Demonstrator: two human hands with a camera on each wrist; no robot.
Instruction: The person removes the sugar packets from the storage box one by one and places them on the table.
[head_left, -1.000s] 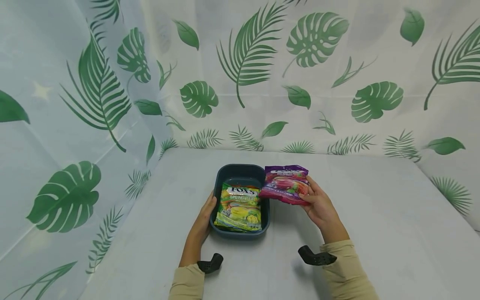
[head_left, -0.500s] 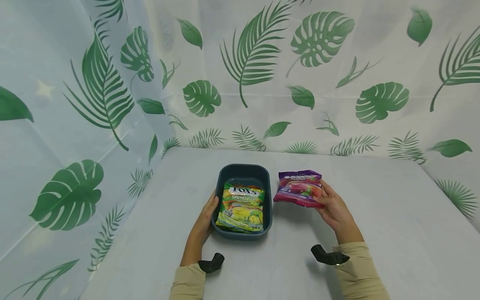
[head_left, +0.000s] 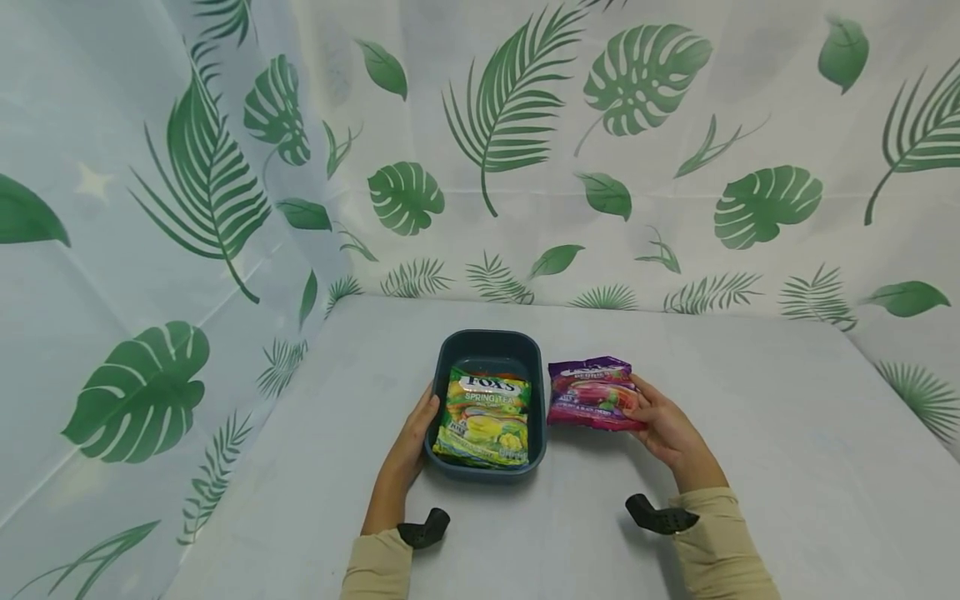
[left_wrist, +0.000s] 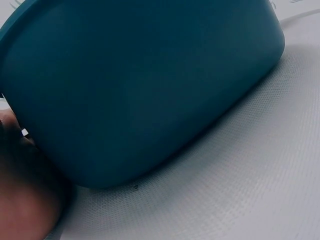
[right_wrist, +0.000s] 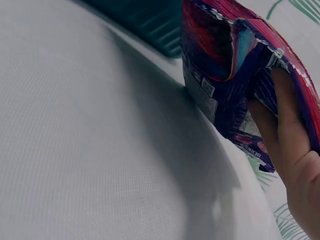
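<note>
A dark blue plastic bin (head_left: 489,477) stands on the white table. In it lies a yellow-green bag of Fox's Spring Tea candy (head_left: 483,425), with a strip of orange-red wrapping just behind. My left hand (head_left: 411,437) rests against the bin's left outer wall; the left wrist view shows mostly that wall (left_wrist: 145,95) and blurred fingers (left_wrist: 15,200). Just right of the bin, my right hand (head_left: 670,429) pinches the right edge of a purple-red Fox's Berries candy bag (head_left: 592,396). Fingers (right_wrist: 290,130) lie beneath this bag, which hangs low over the table, tilted.
White cloth covers the table (head_left: 787,467). A leaf-printed curtain (head_left: 525,167) closes off the back and the left side. Black wrist cameras (head_left: 425,528) sit on both forearms.
The right hand carried the berries candy bag rightward from over the bin's right rim, then lowered it toward the table and slightly back left. The left hand stayed at the bin.
</note>
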